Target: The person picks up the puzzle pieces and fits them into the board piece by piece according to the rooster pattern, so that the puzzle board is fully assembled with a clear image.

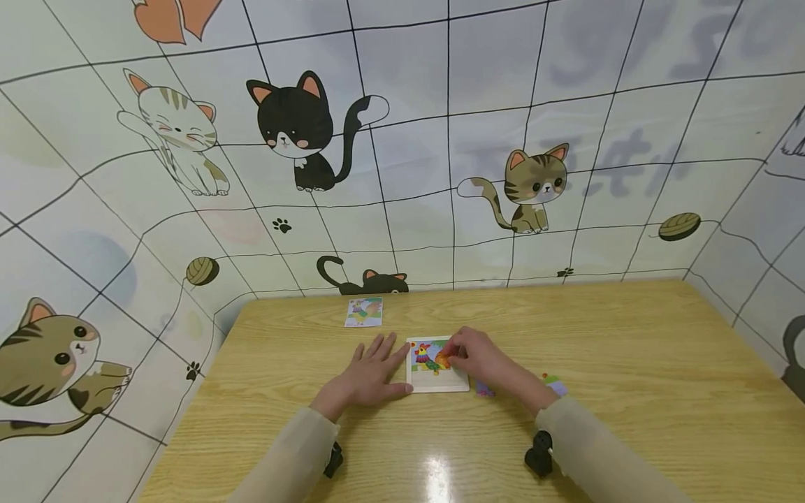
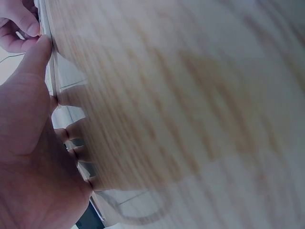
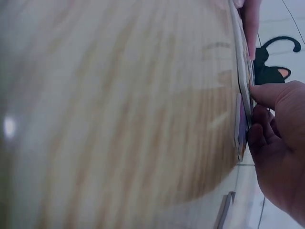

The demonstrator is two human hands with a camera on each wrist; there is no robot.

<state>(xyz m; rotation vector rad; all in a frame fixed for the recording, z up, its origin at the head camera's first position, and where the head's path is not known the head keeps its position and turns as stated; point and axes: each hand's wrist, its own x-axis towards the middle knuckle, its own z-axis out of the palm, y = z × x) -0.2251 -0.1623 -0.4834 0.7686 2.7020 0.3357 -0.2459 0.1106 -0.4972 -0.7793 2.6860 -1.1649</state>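
Note:
A white-framed jigsaw puzzle (image 1: 440, 386) with a colourful rooster picture lies on the table, its upper part filled and its lower strip pale. My left hand (image 1: 371, 377) rests beside its left edge, fingers spread, with the thumb and index finger touching the frame. Over the puzzle's right side, my right hand (image 1: 483, 358) pinches a puzzle piece (image 1: 443, 359) with orange on it at the rooster's tail; the fingers hide much of it. In the left wrist view, the right thumb and fingertips (image 2: 31, 29) meet above the frame.
A purple piece (image 1: 484, 388) lies right of the frame, partly under the right hand. Another loose piece (image 1: 556, 383), green and lilac, lies by the right wrist. A rooster picture card (image 1: 363, 312) lies at the table's back. Behind stands a cat-patterned wall covering (image 1: 415, 161).

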